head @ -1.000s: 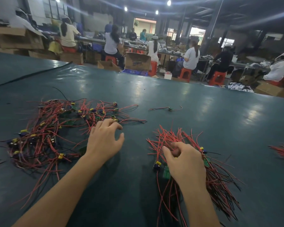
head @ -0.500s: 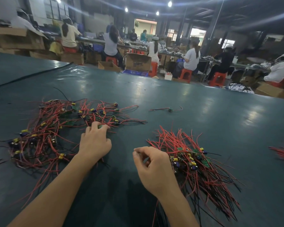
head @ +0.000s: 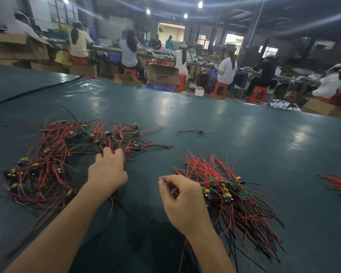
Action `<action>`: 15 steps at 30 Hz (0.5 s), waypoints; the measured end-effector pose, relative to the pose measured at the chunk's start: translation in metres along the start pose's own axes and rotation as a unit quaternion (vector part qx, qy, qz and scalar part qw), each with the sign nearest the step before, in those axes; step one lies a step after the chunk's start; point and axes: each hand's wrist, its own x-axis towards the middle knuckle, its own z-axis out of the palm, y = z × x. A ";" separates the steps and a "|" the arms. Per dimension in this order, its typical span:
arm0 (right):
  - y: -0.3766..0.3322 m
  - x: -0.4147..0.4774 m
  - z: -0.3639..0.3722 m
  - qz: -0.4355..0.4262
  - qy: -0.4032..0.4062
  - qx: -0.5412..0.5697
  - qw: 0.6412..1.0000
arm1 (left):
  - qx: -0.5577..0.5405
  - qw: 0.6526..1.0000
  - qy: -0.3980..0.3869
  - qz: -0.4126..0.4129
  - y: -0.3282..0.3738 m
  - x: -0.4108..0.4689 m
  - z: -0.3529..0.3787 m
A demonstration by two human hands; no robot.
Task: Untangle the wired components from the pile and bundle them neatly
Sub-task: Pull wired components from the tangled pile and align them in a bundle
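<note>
A tangled pile of red and black wires with small green boards and yellow-and-blue capacitors spreads over the left of the dark green table. My left hand lies on the pile's near right edge, its fingers curled down into the wires; the fingertips are hidden. A red wire trails out beneath that wrist. To the right lies the sorted bundle, its wires roughly parallel and its boards gathered in the middle. My right hand hovers at the bundle's left edge, fingers loosely curled, holding nothing.
A single wired component lies alone further back on the table. More red wires show at the right edge. Beyond the far table edge, several people sit on red stools at benches among cardboard boxes.
My right hand has let go of the bundle and drawn back left, off it. My left hand has moved forward and down onto the near edge of the tangled pile.
</note>
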 end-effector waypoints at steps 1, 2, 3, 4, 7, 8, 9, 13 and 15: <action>0.000 0.000 0.000 0.001 0.000 -0.001 1.000 | -0.011 1.000 0.016 0.008 0.002 -0.001 0.001; 0.000 0.000 -0.001 0.001 0.000 -0.001 1.000 | -0.027 0.999 0.033 0.019 0.003 -0.001 0.002; 0.000 0.000 -0.001 0.001 0.001 -0.001 1.000 | -0.053 0.997 0.049 0.033 0.004 -0.001 0.003; 0.000 0.000 -0.001 0.000 0.002 -0.001 1.000 | -0.086 0.993 0.064 0.051 0.005 -0.001 0.004; -0.001 0.000 0.000 0.002 0.008 -0.006 1.000 | -0.206 0.967 0.091 0.117 0.010 -0.001 0.007; -0.001 0.000 0.000 0.002 0.008 -0.007 1.000 | -0.246 0.955 0.096 0.132 0.013 -0.002 0.008; -0.001 0.000 0.000 0.001 0.006 -0.007 1.000 | -0.286 0.943 0.101 0.141 0.017 -0.004 0.007; -0.001 -0.001 -0.002 0.018 -0.011 -0.012 1.000 | -0.471 0.870 0.064 0.127 0.033 -0.010 0.001; 0.000 -0.001 -0.003 0.042 -0.031 -0.022 0.998 | -0.564 0.818 0.022 0.112 0.039 -0.014 -0.002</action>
